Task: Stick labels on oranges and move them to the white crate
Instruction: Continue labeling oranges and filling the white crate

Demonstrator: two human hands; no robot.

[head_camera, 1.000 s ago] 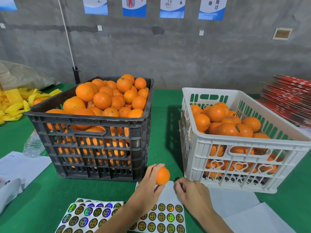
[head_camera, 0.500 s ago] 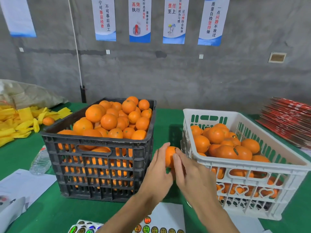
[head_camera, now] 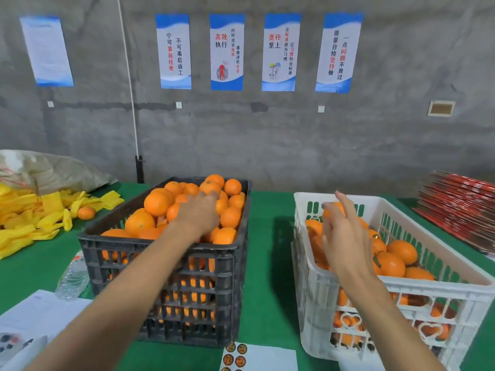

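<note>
A black crate (head_camera: 235, 253) at centre left is heaped with oranges (head_camera: 156, 203). My left hand (head_camera: 198, 214) reaches over the heap, its fingers resting on the top fruit and gripping nothing that I can see. To the right, the white crate (head_camera: 439, 287) holds several oranges (head_camera: 401, 251). My right hand (head_camera: 345, 234) hovers over its near left part with fingers straight and spread. One orange (head_camera: 332, 210) shows just past its fingertips; whether they touch is unclear. A label sheet (head_camera: 241, 354) with round stickers lies at the bottom edge.
Yellow foam nets (head_camera: 29, 218) and a lone orange (head_camera: 86, 212) lie at far left before a grey sack (head_camera: 59, 170). A plastic bottle (head_camera: 72, 279) and papers (head_camera: 37, 314) sit beside the black crate. Red flat packs (head_camera: 460, 207) are stacked at right.
My hands have parted from the orange they held together. The left went up onto the black crate's heap, the right took the orange over the white crate and spread its fingers. The view tilted up.
</note>
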